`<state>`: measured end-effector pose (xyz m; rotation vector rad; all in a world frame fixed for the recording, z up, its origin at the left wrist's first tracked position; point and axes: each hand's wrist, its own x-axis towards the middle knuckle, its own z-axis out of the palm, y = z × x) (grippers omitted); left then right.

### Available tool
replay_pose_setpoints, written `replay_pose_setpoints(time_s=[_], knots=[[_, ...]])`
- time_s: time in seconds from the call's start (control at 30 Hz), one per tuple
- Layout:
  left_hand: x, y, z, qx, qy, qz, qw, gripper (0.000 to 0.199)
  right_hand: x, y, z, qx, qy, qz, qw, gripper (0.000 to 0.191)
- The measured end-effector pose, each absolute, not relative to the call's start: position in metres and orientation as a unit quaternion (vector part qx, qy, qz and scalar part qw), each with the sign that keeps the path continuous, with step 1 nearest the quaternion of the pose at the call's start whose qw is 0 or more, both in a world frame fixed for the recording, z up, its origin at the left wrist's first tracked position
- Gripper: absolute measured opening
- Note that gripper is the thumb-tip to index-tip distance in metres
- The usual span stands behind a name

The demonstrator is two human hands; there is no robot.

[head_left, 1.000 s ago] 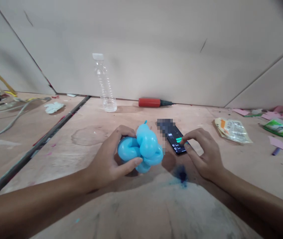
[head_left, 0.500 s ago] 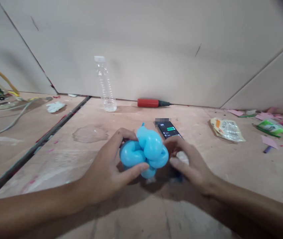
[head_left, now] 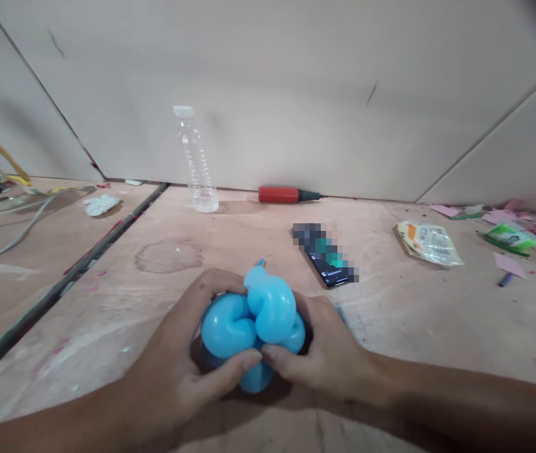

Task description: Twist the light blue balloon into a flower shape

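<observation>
A twisted blue balloon (head_left: 272,308) with several rounded loops is held low in the middle of the view, its small tied tip pointing up and away. My left hand (head_left: 187,346) wraps the balloon's left side, thumb across the front near its lower bulge. On the other side my right hand (head_left: 327,346) grips it, with the thumb pressed on the front close to the left thumb. The fingers behind the balloon are mostly hidden. Just beyond the right hand lies a dark phone (head_left: 318,259), its screen partly pixelated.
Against the wall stand a clear plastic bottle (head_left: 195,163) and a lying red pump (head_left: 278,195). To the right are an opened plastic packet (head_left: 431,244), pink scraps and a green packet (head_left: 513,238). Cables (head_left: 36,217) and crumpled white paper (head_left: 101,204) lie left.
The balloon has come lower and nearer, slightly left, with my left hand. My right hand has moved left from beside it and closed on it, uncovering more of the phone.
</observation>
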<state>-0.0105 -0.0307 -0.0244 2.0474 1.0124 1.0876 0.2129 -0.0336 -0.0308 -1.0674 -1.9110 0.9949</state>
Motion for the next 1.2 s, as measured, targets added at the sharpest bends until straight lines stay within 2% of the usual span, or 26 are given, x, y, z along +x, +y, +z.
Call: replay_pose_setpoints(time_s=[0.1,0.2,0.27,0.33,0.37,0.43,0.5,0.57,0.73,1.03,1.13,1.2], knots=[[-0.011,-0.027,-0.023,0.765,0.378,0.392,0.343,0.035,0.214,-0.034,-0.031,-0.423,-0.738,0.403,0.339,0.022],[-0.012,-0.024,-0.020,0.761,0.389,0.387,0.344,0.034,0.221,-0.029,-0.027,-0.405,-0.777,0.373,0.305,0.026],[-0.013,-0.021,-0.018,0.757,0.405,0.385,0.338,0.034,0.235,-0.020,-0.022,-0.390,-0.811,0.315,0.302,0.034],[-0.014,-0.018,-0.018,0.754,0.413,0.382,0.339,0.034,0.256,-0.009,-0.016,-0.462,-0.814,0.179,0.303,0.041],[-0.015,-0.016,-0.018,0.755,0.412,0.380,0.341,0.034,0.267,-0.003,-0.013,-0.512,-0.809,0.088,0.277,0.050],[-0.015,-0.015,-0.019,0.757,0.406,0.376,0.347,0.033,0.288,0.007,-0.007,-0.576,-0.800,-0.032,0.164,0.070],[-0.015,-0.014,-0.019,0.760,0.398,0.376,0.350,0.032,0.304,0.011,-0.003,-0.612,-0.785,-0.071,0.072,0.089],[-0.015,-0.014,-0.019,0.761,0.393,0.385,0.345,0.032,0.311,0.013,-0.002,-0.633,-0.770,-0.079,0.023,0.101],[-0.013,-0.014,-0.018,0.761,0.394,0.399,0.327,0.032,0.307,0.016,-0.011,-0.638,-0.765,-0.084,0.023,0.095],[-0.014,-0.013,-0.022,0.760,0.388,0.393,0.343,0.032,0.296,0.045,-0.014,-0.693,-0.715,-0.091,0.021,0.101],[-0.014,-0.012,-0.023,0.763,0.384,0.392,0.342,0.031,0.302,0.052,-0.015,-0.690,-0.715,-0.108,0.029,0.098],[-0.014,-0.012,-0.023,0.761,0.381,0.393,0.348,0.030,0.309,0.051,-0.018,-0.671,-0.728,-0.125,0.067,0.087]])
